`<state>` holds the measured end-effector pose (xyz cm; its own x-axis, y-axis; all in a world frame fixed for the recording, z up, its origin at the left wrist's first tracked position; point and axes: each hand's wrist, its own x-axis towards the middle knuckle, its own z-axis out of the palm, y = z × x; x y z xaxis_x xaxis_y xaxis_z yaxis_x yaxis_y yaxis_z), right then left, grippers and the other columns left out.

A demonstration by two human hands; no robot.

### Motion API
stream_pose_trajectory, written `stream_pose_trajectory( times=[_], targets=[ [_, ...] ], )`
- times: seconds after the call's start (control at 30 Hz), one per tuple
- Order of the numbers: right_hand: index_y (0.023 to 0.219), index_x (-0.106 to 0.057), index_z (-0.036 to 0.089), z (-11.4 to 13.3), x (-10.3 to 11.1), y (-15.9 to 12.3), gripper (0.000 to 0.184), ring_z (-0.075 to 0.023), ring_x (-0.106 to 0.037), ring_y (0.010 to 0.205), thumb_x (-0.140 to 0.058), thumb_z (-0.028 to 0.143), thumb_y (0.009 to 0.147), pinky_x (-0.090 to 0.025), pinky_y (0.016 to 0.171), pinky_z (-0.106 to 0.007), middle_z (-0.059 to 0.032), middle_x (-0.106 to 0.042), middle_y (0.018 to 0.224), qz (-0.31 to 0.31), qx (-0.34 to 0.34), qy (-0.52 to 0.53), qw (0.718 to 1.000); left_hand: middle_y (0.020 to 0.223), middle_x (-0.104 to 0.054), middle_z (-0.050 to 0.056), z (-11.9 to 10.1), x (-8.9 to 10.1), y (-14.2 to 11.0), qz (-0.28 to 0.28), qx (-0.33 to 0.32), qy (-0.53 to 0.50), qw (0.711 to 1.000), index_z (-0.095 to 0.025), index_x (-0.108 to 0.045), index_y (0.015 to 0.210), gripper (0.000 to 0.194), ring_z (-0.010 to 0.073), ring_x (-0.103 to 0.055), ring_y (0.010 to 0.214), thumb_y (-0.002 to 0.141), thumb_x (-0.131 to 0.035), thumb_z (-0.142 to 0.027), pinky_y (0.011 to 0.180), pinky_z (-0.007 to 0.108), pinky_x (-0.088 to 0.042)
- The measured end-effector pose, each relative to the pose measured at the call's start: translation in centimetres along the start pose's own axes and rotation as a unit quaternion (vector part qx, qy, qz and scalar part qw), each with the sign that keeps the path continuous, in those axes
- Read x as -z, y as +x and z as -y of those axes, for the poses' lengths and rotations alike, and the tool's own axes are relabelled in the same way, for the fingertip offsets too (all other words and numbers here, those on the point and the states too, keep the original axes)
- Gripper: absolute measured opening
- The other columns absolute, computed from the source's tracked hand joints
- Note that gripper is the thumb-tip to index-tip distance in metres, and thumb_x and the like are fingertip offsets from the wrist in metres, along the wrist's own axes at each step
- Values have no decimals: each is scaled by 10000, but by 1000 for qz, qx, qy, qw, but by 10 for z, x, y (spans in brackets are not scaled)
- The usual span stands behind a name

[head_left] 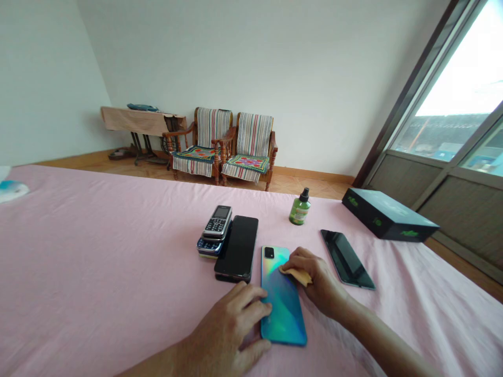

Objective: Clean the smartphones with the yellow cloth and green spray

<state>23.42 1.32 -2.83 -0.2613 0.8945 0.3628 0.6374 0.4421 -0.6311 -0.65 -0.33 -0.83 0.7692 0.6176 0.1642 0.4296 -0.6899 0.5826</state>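
Observation:
A blue-green smartphone (281,309) lies back side up on the pink sheet, its camera block at the far left corner. My left hand (231,327) rests along its left edge, fingers spread and fingertips touching the phone. In my right hand (320,277) a small yellow cloth (297,275) is gripped and pressed against the upper right of the phone's back. Left of this phone is a stack of black smartphones (238,246), with a silver keypad phone (218,222) on top of a blue phone (210,246) beside it. Another dark smartphone (346,259) lies right of my right hand.
A green bottle with a black cap (299,208) stands beyond the phones. Farther right sits a black box (389,214) near the bed's edge. Past the pink sheet (118,251) are two wooden chairs (247,149) and a cloth-covered table (137,121) against the wall.

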Motion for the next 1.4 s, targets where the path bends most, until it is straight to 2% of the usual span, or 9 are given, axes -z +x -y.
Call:
stream_pose_trajectory(
  times=[0.2, 0.37, 0.63, 0.73, 0.83, 1.0, 1.1, 1.2, 1.4],
  targets=[
    [893, -705, 199, 22, -1, -26, 380, -167, -591, 806, -476, -71, 753, -434, 687, -266, -49, -593, 865, 23, -19, 31, 999, 1229, -588, 59, -2, 0, -1, -18, -4, -14, 1000, -213, -621, 1133, 370, 238, -540, 1133, 788, -708, -110, 1009, 370, -438],
    [928, -701, 211, 39, -3, -48, 327, -163, -586, 811, -512, -14, 786, -442, 680, -254, -55, -592, 897, 51, -38, 40, 997, 1190, -572, 56, -5, 0, 0, -19, 27, -29, 999, -187, -609, 1080, 382, 215, -534, 1126, 742, -734, -61, 1006, 318, -425],
    [900, -698, 224, 49, 2, -70, 153, -162, -601, 844, -645, 114, 808, -455, 700, -248, -48, -615, 939, 134, -38, 69, 988, 1066, -569, 44, -6, 0, 0, -19, 20, -39, 999, -176, -599, 999, 274, 201, -551, 1032, 769, -697, -63, 935, 307, -452],
    [841, -719, 219, 57, 6, -61, 174, -142, -613, 803, -650, 72, 780, -454, 668, -224, -38, -623, 917, 155, -25, 89, 984, 1068, -566, 43, -4, -2, -1, -27, 7, -41, 999, -179, -603, 1000, 259, 200, -551, 1023, 778, -693, -78, 920, 306, -456],
    [873, -729, 228, 58, 8, -38, 358, -126, -610, 775, -536, -51, 758, -441, 643, -213, -27, -620, 883, 93, -38, 61, 993, 1069, -568, 41, -3, -2, 0, -26, 4, -45, 999, -180, -615, 1003, 275, 199, -552, 1024, 767, -702, -71, 925, 307, -453],
    [803, -724, 186, 23, -3, 15, 366, -144, -582, 749, -532, -97, 671, -415, 660, -236, -29, -600, 803, -46, -63, -89, 993, 1083, -573, 48, -3, 1, 1, -15, 17, -50, 998, -177, -633, 1004, 304, 203, -555, 1037, 737, -729, -66, 943, 309, -448],
    [744, -709, 142, -1, -13, 37, 284, -176, -547, 728, -515, -61, 704, -385, 649, -274, -55, -571, 755, -87, -90, -128, 984, 1100, -572, 56, -4, 2, 0, -5, 22, -51, 998, -176, -643, 1021, 299, 206, -550, 1057, 752, -722, -73, 961, 308, -440],
    [714, -695, 144, -9, -25, 48, 283, -188, -533, 752, -498, -59, 704, -366, 664, -283, -56, -561, 747, -95, -85, -137, 982, 1106, -572, 62, -5, 2, 0, -1, 25, -50, 998, -166, -653, 1023, 320, 210, -546, 1066, 732, -729, -58, 967, 301, -434],
    [735, -692, 161, -2, -38, 51, 333, -187, -527, 790, -469, -79, 679, -361, 675, -274, -45, -577, 758, -85, -45, -131, 987, 1105, -573, 57, -6, 3, 1, 1, 35, -54, 998, -165, -661, 1026, 320, 206, -549, 1057, 732, -738, -63, 964, 291, -434]
  ],
)
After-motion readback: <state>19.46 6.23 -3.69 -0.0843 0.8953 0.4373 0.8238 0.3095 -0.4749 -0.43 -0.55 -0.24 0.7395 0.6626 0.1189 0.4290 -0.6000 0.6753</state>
